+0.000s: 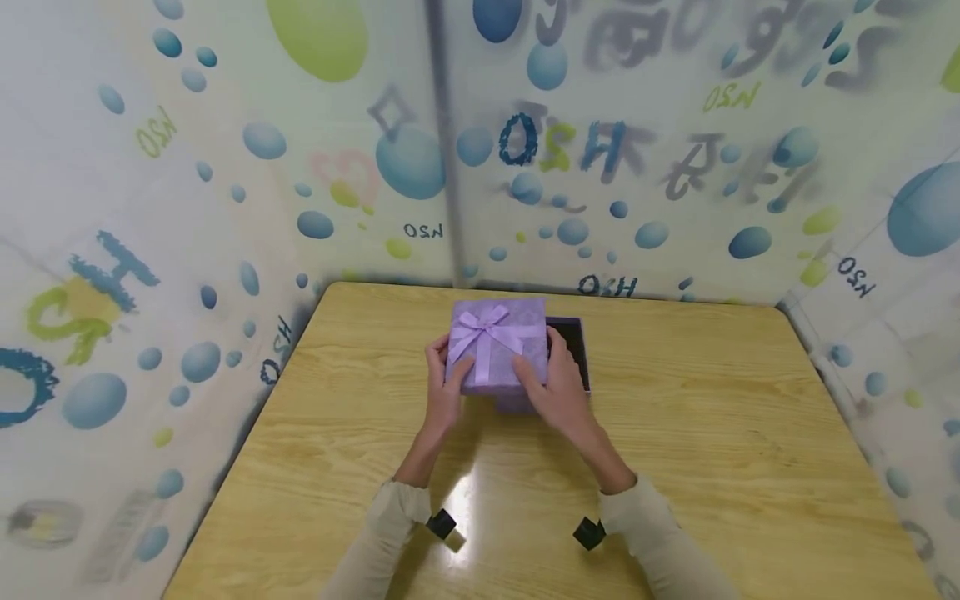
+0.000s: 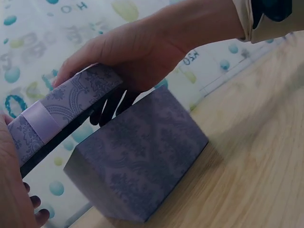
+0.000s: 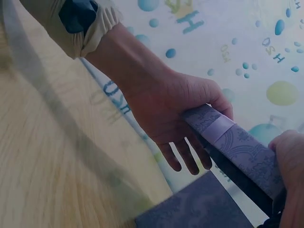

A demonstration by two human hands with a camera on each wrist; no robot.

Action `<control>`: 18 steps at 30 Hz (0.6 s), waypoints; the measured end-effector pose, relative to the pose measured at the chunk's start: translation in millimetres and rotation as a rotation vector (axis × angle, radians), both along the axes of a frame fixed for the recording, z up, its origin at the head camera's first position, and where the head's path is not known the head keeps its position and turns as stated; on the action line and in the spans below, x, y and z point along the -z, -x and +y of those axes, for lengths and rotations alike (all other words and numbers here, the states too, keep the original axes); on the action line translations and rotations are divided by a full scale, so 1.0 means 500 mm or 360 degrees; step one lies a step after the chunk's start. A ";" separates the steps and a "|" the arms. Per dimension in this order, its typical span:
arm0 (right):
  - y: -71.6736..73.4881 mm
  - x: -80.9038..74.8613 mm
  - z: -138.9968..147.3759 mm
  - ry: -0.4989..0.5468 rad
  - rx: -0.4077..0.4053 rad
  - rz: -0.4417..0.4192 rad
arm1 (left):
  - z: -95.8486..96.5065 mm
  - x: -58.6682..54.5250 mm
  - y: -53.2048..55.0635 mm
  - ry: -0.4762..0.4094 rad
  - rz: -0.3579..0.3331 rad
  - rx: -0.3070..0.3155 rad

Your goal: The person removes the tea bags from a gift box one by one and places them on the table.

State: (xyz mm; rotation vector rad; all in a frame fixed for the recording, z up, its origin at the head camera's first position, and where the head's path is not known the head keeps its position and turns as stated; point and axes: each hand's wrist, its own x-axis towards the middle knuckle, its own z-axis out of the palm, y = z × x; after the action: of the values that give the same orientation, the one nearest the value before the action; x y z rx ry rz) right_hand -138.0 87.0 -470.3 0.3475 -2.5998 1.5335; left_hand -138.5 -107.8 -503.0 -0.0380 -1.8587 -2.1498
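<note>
A purple patterned gift box lid [image 1: 498,333] with a lilac ribbon bow is held level by both hands. My left hand [image 1: 443,392] grips its left side, thumb on top. On the opposite side my right hand [image 1: 561,392] holds it the same way, thumb near the front corner. The box base [image 1: 576,333] stands upright on the table, partly hidden beneath the lid, its dark inside showing at the right. In the left wrist view a gap separates the lid [image 2: 71,104] from the base [image 2: 137,156]. The base's contents cannot be seen.
The wooden table [image 1: 697,433] carries the box near its back edge. Printed curtain walls [image 1: 600,200] with blue and green dots enclose the back and both sides. Dark small blocks [image 1: 589,533] are fixed at the wrists by the beige cuffs.
</note>
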 end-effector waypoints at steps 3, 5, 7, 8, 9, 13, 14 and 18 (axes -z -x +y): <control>-0.004 0.006 -0.023 0.0038 -0.0050 -0.0055 | -0.021 0.004 -0.002 -0.0008 0.0028 -0.0085; -0.006 0.009 -0.037 0.0054 -0.0063 -0.0082 | -0.032 0.006 0.000 -0.0029 0.0052 -0.0117; -0.008 0.014 -0.050 0.0048 -0.0054 -0.0089 | -0.044 0.010 -0.001 -0.0032 0.0052 -0.0140; -0.010 0.015 -0.056 0.0049 -0.0048 -0.0086 | -0.050 0.011 -0.003 -0.0040 0.0056 -0.0141; -0.012 0.017 -0.063 0.0047 -0.0043 -0.0080 | -0.055 0.011 -0.004 -0.0055 0.0062 -0.0144; -0.020 0.019 -0.091 0.0084 -0.0047 -0.0047 | -0.079 0.013 -0.011 -0.0047 0.0102 -0.0195; -0.021 0.019 -0.098 0.0119 -0.0065 -0.0050 | -0.084 0.012 -0.013 -0.0038 0.0120 -0.0220; -0.025 0.017 -0.125 0.0311 -0.0159 -0.0068 | -0.107 0.012 -0.020 0.0025 0.0156 -0.0327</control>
State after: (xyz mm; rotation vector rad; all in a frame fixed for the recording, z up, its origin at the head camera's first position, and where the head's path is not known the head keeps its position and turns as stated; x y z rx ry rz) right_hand -125.6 24.5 -479.0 0.4358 -2.4696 1.8289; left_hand -128.6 -161.1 -508.9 0.0422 -1.7435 -1.9595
